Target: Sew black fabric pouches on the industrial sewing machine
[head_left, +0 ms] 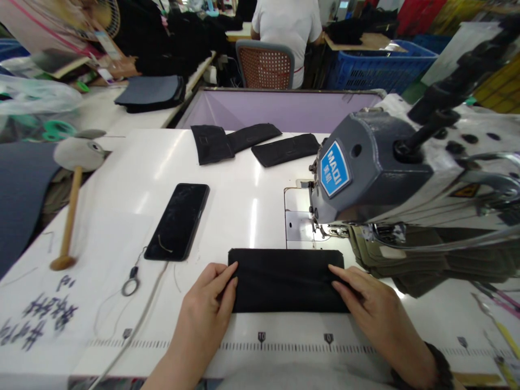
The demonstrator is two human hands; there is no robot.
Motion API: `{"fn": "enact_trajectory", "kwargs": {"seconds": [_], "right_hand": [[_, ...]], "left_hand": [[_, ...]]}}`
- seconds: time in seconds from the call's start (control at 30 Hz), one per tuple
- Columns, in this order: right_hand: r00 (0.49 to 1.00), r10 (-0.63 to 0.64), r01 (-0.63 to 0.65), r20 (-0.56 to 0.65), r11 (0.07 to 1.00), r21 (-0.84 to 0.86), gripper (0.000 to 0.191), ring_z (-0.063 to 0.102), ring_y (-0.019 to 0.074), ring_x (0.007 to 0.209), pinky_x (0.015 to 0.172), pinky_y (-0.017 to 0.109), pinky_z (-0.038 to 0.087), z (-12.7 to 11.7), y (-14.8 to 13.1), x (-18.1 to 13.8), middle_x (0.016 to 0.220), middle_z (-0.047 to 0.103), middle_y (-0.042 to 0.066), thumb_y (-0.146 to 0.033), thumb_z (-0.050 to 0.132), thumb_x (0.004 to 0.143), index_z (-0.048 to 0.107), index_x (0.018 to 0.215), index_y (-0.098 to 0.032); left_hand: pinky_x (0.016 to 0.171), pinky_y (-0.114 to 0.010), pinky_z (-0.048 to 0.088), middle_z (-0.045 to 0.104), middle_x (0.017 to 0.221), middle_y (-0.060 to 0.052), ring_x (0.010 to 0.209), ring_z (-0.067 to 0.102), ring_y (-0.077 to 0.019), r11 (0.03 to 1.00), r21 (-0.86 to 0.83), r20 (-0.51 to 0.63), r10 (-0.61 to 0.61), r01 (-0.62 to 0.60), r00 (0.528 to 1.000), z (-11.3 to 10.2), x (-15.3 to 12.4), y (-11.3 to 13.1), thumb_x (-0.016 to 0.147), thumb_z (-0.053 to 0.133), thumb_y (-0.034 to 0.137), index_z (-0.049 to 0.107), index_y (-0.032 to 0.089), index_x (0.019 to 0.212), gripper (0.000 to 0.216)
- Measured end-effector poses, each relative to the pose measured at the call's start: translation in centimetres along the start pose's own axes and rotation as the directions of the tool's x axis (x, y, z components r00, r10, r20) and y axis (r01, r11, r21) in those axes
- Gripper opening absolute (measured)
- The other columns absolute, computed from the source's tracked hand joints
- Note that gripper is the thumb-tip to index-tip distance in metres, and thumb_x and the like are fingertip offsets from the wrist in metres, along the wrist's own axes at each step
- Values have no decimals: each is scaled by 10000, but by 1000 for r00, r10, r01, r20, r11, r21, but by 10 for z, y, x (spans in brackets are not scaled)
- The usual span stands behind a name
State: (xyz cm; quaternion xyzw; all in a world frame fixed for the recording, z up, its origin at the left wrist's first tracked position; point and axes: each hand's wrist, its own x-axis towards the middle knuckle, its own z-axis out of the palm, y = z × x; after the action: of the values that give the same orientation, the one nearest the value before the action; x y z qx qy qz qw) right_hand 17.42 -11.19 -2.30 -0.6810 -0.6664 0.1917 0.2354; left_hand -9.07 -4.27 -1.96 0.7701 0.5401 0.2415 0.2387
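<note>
A black rectangular fabric piece (pixel 284 279) lies flat on the white sewing table (pixel 244 211), just in front of the needle plate. My left hand (pixel 209 303) rests on its left end with fingers laid flat on the cloth. My right hand (pixel 368 303) presses its right end, fingers stretched out along the cloth. Both hands hold the piece down by its short edges. The grey sewing machine head (pixel 357 168) stands right behind the piece, to the right.
A black phone (pixel 177 219) lies left of the needle plate, with a cable and ring beside it. Several black fabric pieces (pixel 252 143) lie at the table's far edge. A wooden mallet (pixel 73 189) lies at the left. A person in white sits behind on a chair.
</note>
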Motion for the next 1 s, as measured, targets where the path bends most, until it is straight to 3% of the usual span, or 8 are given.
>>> {"fn": "enact_trajectory", "kwargs": {"seconds": [0.33, 0.47, 0.6, 0.7, 0.8, 0.9, 1.0], "right_hand": [[999, 48, -49, 21, 999, 15, 286, 593, 175, 696, 609, 279, 471, -7, -4, 10, 781, 630, 50, -324, 379, 883, 627, 911, -187], [1000, -4, 8, 22, 987, -163, 282, 585, 169, 638, 567, 282, 460, -10, -5, 10, 725, 607, 26, -339, 391, 877, 637, 895, -202], [994, -103, 108, 35, 910, -401, 201, 562, 183, 613, 489, 294, 444, -11, -11, 13, 719, 558, 30, -297, 474, 829, 638, 884, -193], [970, -239, 235, 46, 869, -435, 171, 557, 231, 805, 657, 363, 485, -9, -14, 18, 916, 561, 102, -162, 473, 791, 631, 851, -143], [922, -378, 381, 87, 843, -380, 273, 502, 240, 994, 828, 402, 449, -5, -15, 22, 1111, 525, 116, -58, 409, 781, 607, 950, -137], [892, -431, 450, 138, 811, -375, 335, 506, 220, 997, 861, 402, 439, -3, -14, 23, 1103, 549, 102, -26, 365, 795, 586, 1021, -136], [887, -440, 457, 141, 794, -401, 276, 521, 224, 967, 852, 399, 448, -2, -15, 23, 1071, 565, 107, -64, 403, 808, 602, 991, -121]], "left_hand": [[602, -249, 501, 560, 763, -32, 650, 563, -139, 1000, 7, -11, 10, -10, 1000, 1, 3, 1, 819, 434, 305, 613, 157, 956, 270], [641, -259, 504, 550, 775, -30, 665, 558, -136, 999, 30, -8, 23, -23, 1000, 2, 1, 0, 808, 436, 250, 605, 148, 960, 250], [670, -264, 498, 539, 796, -34, 691, 555, -136, 995, 92, 31, 34, -37, 999, 3, 2, 0, 785, 479, 183, 594, 123, 978, 233], [676, -264, 495, 521, 794, -34, 679, 548, -134, 986, 162, 45, 32, -39, 998, 3, 3, 2, 773, 503, 139, 591, 105, 985, 232], [688, -269, 495, 515, 805, -39, 688, 551, -140, 973, 228, 60, 31, -44, 998, 3, 4, 6, 775, 518, 129, 590, 100, 991, 229], [678, -287, 502, 514, 845, -53, 691, 553, -151, 953, 298, 82, 22, -46, 996, 1, 4, 10, 791, 516, 141, 589, 104, 995, 220], [694, -316, 505, 509, 917, -83, 744, 551, -179, 922, 377, 56, 70, -86, 996, 1, 3, 13, 791, 510, 126, 585, 96, 991, 216]]}}
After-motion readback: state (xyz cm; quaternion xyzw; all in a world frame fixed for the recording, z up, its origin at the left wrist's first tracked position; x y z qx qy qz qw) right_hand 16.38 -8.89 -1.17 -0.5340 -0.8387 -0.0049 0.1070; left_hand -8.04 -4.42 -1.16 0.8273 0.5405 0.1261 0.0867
